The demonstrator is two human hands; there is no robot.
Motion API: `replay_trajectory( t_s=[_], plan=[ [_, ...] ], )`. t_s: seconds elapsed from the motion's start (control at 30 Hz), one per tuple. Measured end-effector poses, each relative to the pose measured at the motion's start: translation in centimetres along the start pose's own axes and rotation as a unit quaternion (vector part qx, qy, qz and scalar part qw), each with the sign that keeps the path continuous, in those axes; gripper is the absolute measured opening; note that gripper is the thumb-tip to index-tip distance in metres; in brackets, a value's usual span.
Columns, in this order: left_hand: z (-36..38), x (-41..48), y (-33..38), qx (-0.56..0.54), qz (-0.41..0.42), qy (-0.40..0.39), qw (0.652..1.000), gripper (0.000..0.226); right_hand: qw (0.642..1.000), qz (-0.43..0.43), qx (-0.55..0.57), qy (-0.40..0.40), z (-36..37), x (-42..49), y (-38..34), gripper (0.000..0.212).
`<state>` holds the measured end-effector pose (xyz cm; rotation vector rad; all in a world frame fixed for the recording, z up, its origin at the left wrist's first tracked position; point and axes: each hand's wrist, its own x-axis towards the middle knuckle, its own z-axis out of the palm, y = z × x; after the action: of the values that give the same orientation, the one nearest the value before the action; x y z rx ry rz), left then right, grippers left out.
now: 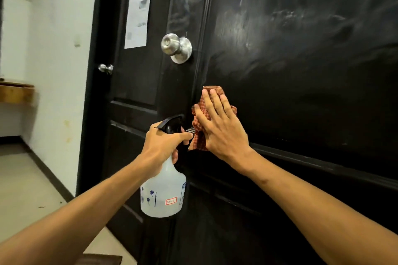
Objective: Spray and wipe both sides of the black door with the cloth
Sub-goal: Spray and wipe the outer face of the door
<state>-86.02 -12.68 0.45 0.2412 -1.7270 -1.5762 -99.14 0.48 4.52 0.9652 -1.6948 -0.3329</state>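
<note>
The black door fills the right side of the view, its upper panel streaked with wet smears. My right hand lies flat with straight fingers on an orange checked cloth, pressing it against the door just below the round steel knob. My left hand grips the neck of a translucent white spray bottle with a black trigger head, held close to the door beside the cloth.
A second black door stands behind to the left, with papers taped on it and a small knob. A white wall, a wooden shelf and beige floor lie further left.
</note>
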Motion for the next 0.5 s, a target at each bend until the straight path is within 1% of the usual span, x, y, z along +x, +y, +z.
replay_trajectory(
  t_s=[0.03, 0.13, 0.17, 0.23, 0.3, 0.37, 0.4, 0.47, 0.5],
  plan=[
    [-0.2, 0.2, 0.0, 0.003, 0.0, 0.004, 1.0, 0.022, 1.0, -0.004, -0.001, -0.006, 0.2, 0.5, -0.4, 0.073],
    [-2.4, 2.3, -0.4, 0.003, 0.001, 0.028, 1.0, 0.024, 1.0, -0.015, -0.006, -0.015, 1.6, 3.7, -2.8, 0.083],
    [-3.2, 3.2, -0.5, 0.005, 0.003, 0.034, 0.999, 0.025, 1.0, -0.019, -0.013, -0.009, 1.8, 4.9, -3.3, 0.084],
    [-3.7, 4.1, -0.5, 0.009, 0.005, 0.037, 0.999, 0.024, 0.999, -0.016, -0.027, 0.009, 1.6, 6.5, -2.6, 0.078],
    [-3.6, 4.3, -0.3, 0.012, 0.011, 0.031, 0.999, 0.022, 0.999, 0.027, -0.024, 0.026, 0.7, 8.2, -1.1, 0.077],
    [-3.7, 4.5, -0.2, 0.011, 0.012, 0.034, 0.999, 0.02, 0.998, 0.047, -0.016, 0.048, 0.5, 9.6, -1.0, 0.075],
    [-3.9, 4.7, -0.1, 0.004, 0.01, 0.041, 0.999, 0.019, 0.998, 0.027, -0.008, 0.048, 0.6, 9.8, -1.6, 0.074],
    [-4.4, 4.9, -0.1, -0.004, 0.008, 0.058, 0.998, 0.019, 0.996, -0.085, -0.011, 0.008, 1.8, 9.2, -3.5, 0.075],
    [-4.6, 5.1, -0.1, -0.003, 0.01, 0.063, 0.998, 0.019, 0.989, -0.14, -0.03, -0.029, 2.3, 8.8, -4.2, 0.077]
  ],
)
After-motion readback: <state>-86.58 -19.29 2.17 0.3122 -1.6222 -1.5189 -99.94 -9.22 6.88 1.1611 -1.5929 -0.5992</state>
